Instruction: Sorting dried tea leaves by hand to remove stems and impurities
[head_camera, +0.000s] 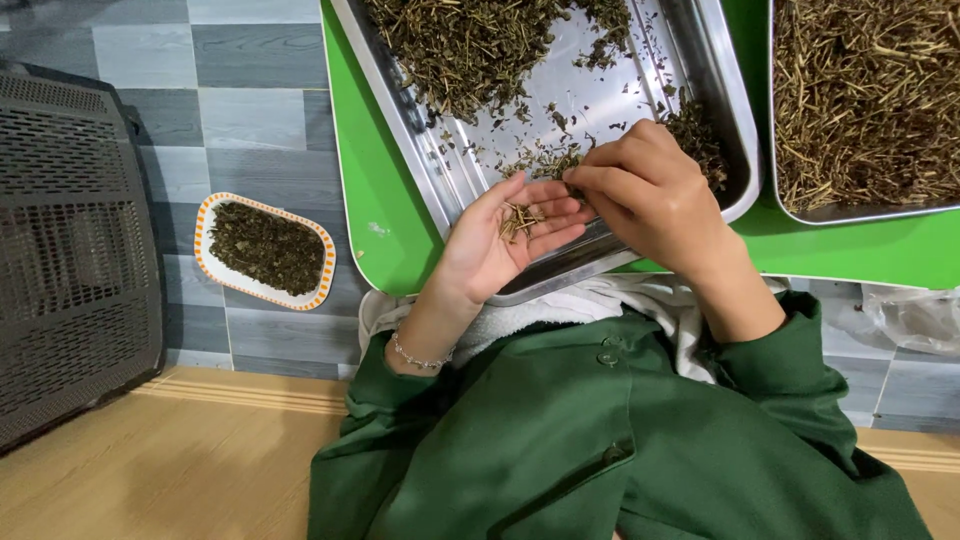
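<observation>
Left hand (505, 240), centre frame: cupped open, bearing dry stems (519, 219). Right hand (650, 190): grip pinched, apparently on one stem, above steel tray (440, 180).

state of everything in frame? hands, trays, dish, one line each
left hand: palm up, open, cupping a small bunch of stems
right hand: fingers pinched over the left palm
metal tray: partly bare, dried herb heaped at its far end
second metal tray: full of dry stems
small dish: on the floor, filled with dark leaf bits
green table: bears both trays
</observation>
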